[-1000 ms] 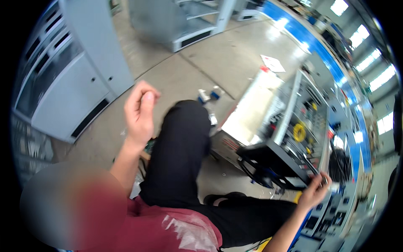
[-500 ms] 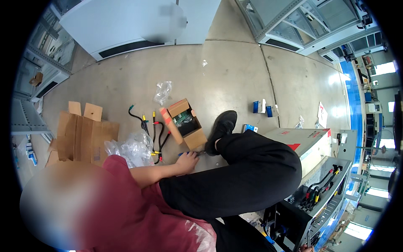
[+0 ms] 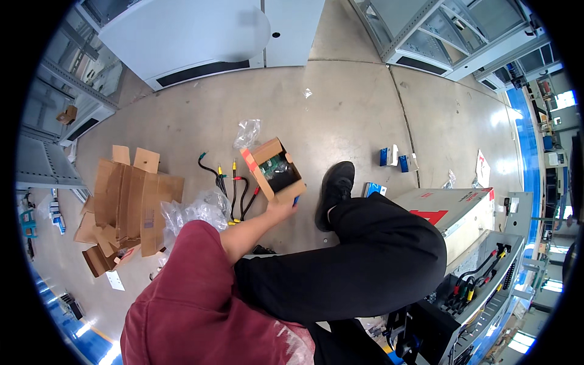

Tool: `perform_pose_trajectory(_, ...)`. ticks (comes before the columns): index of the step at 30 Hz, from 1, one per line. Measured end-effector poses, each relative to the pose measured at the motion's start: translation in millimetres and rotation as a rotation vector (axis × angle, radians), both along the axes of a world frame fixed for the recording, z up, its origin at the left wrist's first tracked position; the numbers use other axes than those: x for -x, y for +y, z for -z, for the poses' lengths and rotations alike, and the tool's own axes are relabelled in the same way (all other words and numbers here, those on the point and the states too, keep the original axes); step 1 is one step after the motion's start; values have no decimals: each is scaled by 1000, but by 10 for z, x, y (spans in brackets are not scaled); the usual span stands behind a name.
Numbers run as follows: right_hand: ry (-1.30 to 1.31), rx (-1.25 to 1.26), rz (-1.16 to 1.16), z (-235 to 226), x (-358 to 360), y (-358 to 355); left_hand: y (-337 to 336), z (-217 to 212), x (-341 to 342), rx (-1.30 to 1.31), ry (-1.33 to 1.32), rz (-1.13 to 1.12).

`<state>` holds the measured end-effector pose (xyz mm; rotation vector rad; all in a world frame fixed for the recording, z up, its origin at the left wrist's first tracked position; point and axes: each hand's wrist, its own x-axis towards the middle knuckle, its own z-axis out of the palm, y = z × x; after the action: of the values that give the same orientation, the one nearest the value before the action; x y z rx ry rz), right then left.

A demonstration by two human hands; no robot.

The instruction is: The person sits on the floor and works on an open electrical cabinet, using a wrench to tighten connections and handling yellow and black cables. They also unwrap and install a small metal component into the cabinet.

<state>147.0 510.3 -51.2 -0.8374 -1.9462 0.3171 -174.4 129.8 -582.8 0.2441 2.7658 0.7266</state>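
Off the floor (image 3: 350, 115) where it lay half a second ago, the left hand (image 3: 281, 211) is now up at the near wall of the open cardboard box (image 3: 287, 191), which makes the box its nearest thing. Its fingers are narrow and curled, with a blue object (image 3: 296, 200) beside them, though I cannot tell what they grip; the right hand is out of sight, its state unknown. Black cables (image 3: 235, 185) lie left of the box, a black shoe (image 3: 336, 185) right.
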Motion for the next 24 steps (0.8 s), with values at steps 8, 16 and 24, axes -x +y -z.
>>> perform_pose_trajectory(8, 167, 100, -31, 32, -211, 172, -329, -132, 778, 207, 160, -184)
perform_pose_trajectory(16, 462, 602, 106, -412, -317, 49, -408, -368, 620, -169, 16, 94)
perform_pose_trajectory(24, 287, 565, -292, -867, 333, 837, -23, -3052, 2147, -1097, -165, 69)
